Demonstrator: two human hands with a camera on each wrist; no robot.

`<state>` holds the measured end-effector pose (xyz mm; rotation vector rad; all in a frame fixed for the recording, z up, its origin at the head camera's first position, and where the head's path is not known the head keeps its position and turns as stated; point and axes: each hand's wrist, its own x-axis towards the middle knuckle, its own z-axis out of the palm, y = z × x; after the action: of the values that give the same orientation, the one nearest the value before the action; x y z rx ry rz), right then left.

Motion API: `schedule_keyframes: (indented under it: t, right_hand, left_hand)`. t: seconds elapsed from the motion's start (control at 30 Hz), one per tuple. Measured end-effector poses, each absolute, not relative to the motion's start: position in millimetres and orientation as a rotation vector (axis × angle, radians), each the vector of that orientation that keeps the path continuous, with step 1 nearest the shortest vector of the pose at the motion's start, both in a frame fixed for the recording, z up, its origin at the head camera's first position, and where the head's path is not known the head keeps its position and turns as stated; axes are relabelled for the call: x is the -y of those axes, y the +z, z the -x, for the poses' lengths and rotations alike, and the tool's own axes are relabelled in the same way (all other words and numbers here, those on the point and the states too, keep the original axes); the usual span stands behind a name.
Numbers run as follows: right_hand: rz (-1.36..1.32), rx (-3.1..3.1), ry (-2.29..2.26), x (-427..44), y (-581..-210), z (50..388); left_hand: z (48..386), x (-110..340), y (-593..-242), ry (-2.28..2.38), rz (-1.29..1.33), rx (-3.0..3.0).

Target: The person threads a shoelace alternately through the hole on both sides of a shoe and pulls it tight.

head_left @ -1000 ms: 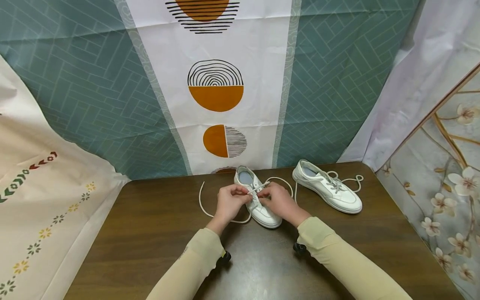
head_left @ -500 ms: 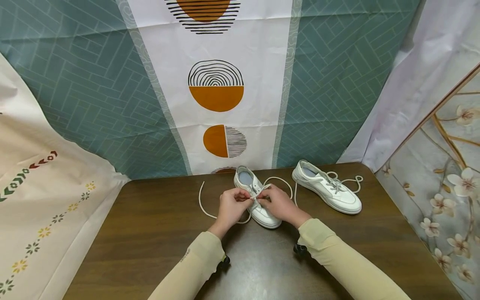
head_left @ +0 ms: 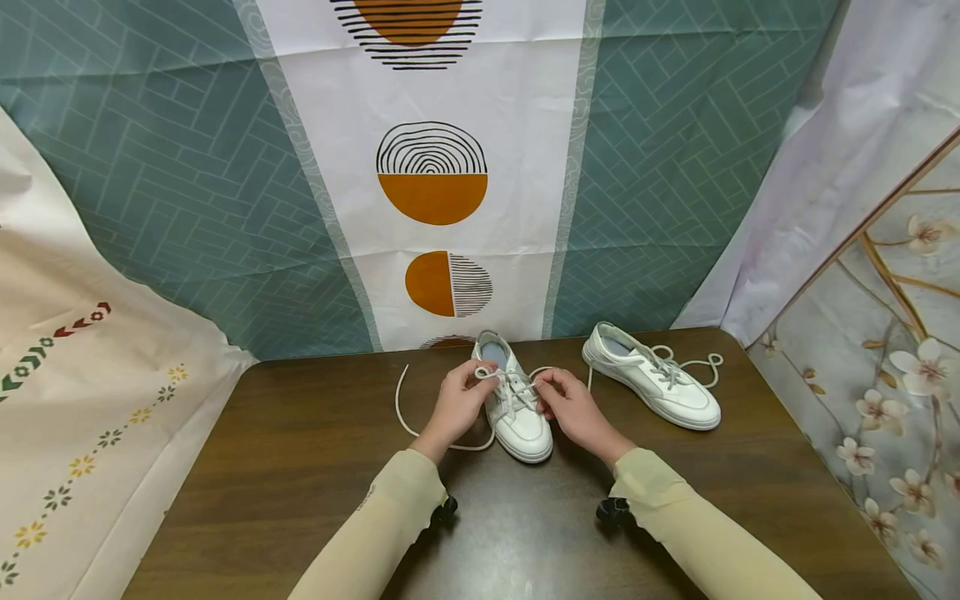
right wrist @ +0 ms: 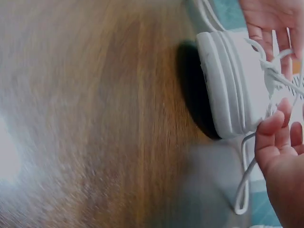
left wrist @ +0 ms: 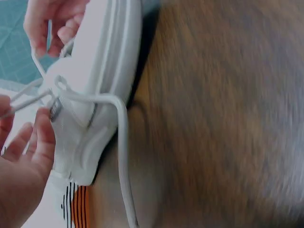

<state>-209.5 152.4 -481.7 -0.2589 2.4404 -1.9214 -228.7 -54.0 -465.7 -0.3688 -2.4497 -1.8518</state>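
A white lace-up shoe (head_left: 523, 439) stands on the brown table, toe toward me. At its left side, my left hand (head_left: 457, 403) pinches a looped part of the white shoelace (left wrist: 122, 156) between thumb and fingers. Across the tongue, my right hand (head_left: 573, 410) pinches lace on the opposite side, near the eyelets. Crossed lace strands run between the two hands over the shoe's opening. One long loose end curves over the table to the left. In the right wrist view, a lace knot or crossing (right wrist: 270, 69) shows between the hands.
A second white shoe (head_left: 660, 379) lies to the right, its laces loose around it. The wooden table (head_left: 315, 467) ends at a patterned cloth (head_left: 465, 200) hanging behind. Floral cloth (head_left: 892, 417) hangs at the right, and a cream cloth (head_left: 97, 400) at the left.
My hands have moved apart from close together over the tongue, drawing the lace between them. A small loop now shows at the left fingers. The shoe has shifted slightly left.
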Motion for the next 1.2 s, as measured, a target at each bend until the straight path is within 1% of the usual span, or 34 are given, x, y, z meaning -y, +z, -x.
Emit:
schedule_keyframes:
  t: [0.1,0.27,0.43,0.53,0.73,0.83,0.93,1.07,1.13,1.2]
  right_hand:
    - [0.144,-2.166,-2.144,-155,-479,208]
    - [0.142,-1.759,-2.426,-158,-470,208]
    - [0.115,-1.473,-2.465,-161,-462,207]
    - [0.132,-1.646,-2.338,-163,-457,206]
    - [0.296,-2.501,-1.816,-170,-445,215]
    - [0.378,-2.762,-1.621,-169,-440,223]
    - [0.546,-2.834,-1.426,-162,-435,230]
    - [0.782,-2.812,-1.048,-151,-433,236]
    - [0.824,-2.838,-0.927,-149,-434,236]
    - [0.811,-2.868,-0.926,-149,-434,235]
  left_hand:
    - [230,57,-463,-1.752,0.5,2.548]
    - [237,60,-465,-1.579,0.562,2.646]
    - [242,61,-466,-1.549,0.629,2.705]
    - [243,60,-465,-1.472,0.701,2.713]
    - [245,59,-466,-1.39,0.735,2.683]
    - [247,60,-467,-1.377,0.77,2.68]
    - [247,61,-468,-1.359,0.785,2.678]
    - [246,62,-467,-1.37,0.787,2.684]
    - [246,62,-466,-1.372,0.799,2.7]
    - [246,62,-465,-1.373,0.811,2.708]
